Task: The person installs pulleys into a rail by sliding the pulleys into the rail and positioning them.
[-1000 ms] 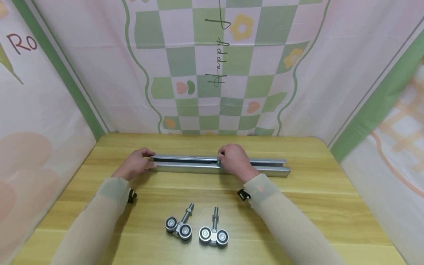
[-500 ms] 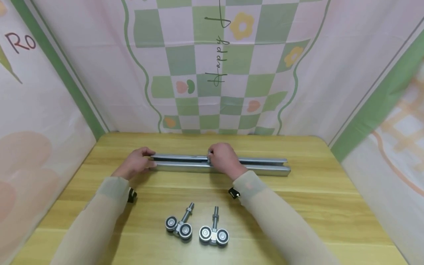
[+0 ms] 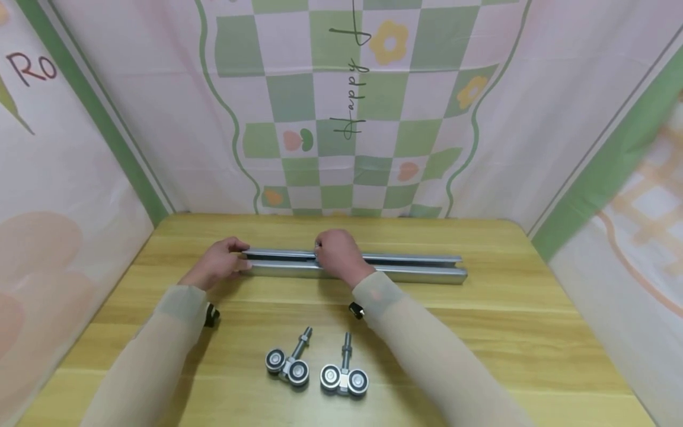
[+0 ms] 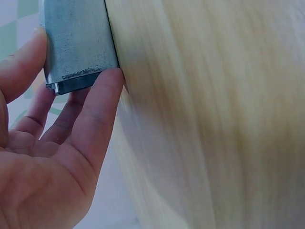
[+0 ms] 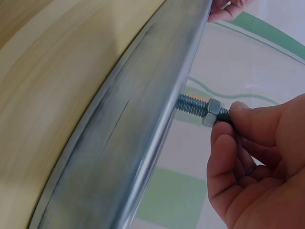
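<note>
A long metal channel rail [image 3: 416, 274] lies across the table, its slot facing up. My left hand [image 3: 216, 264] holds the rail's left end, thumb on one side and fingers at the other side and the end face, as the left wrist view shows. With thumb and fingers my right hand [image 3: 340, 255] pinches the tip of a threaded bolt [image 5: 191, 105] carrying a hex nut [image 5: 210, 112]. That bolt stands up out of the slot, left of the rail's middle; its lower part is hidden inside the rail. Two roller trolleys, a left one [image 3: 288, 366] and a right one [image 3: 344, 379], lie nearer me.
The wooden table [image 3: 507, 332] bears everything. Behind it hangs a printed curtain [image 3: 363, 142] with green and white checks, and more cloth flanks both sides. Each wrist wears a small dark device, such as the one [image 3: 356, 310] on the right.
My right hand has slid left along the rail with the bolt between its fingers. The left hand, the rail and the two loose trolleys have stayed in place.
</note>
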`<state>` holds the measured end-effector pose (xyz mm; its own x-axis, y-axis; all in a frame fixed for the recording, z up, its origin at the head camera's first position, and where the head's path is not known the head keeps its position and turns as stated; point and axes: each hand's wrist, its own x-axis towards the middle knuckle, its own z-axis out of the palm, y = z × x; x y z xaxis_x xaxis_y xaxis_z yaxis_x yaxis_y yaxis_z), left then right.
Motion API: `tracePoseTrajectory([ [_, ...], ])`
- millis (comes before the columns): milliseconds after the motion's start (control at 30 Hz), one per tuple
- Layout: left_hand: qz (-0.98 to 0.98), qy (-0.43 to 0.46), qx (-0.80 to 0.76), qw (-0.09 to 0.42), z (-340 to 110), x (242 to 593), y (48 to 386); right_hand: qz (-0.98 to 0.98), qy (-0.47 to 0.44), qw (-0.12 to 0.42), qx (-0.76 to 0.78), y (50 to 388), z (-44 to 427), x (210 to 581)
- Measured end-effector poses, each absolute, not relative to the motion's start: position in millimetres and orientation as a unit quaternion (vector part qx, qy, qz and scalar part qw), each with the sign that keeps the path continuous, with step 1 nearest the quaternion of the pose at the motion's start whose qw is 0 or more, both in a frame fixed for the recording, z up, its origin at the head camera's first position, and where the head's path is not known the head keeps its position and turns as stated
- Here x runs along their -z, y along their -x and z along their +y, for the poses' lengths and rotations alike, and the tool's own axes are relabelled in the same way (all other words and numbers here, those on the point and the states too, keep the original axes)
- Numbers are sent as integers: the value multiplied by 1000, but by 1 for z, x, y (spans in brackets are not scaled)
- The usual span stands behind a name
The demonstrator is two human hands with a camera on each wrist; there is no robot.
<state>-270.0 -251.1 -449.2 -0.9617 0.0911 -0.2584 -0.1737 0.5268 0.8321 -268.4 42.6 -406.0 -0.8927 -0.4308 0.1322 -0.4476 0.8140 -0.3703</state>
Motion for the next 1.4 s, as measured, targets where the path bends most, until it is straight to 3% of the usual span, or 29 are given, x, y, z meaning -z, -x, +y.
tracePoseTrajectory([
  [1000,860,22,-490,140,-252,446,269,-952,-246,-17,-182,275,-40,408],
  [1400,867,26,-480,129,-250,447,270,-956,-240,-29,-167,278,-51,407],
])
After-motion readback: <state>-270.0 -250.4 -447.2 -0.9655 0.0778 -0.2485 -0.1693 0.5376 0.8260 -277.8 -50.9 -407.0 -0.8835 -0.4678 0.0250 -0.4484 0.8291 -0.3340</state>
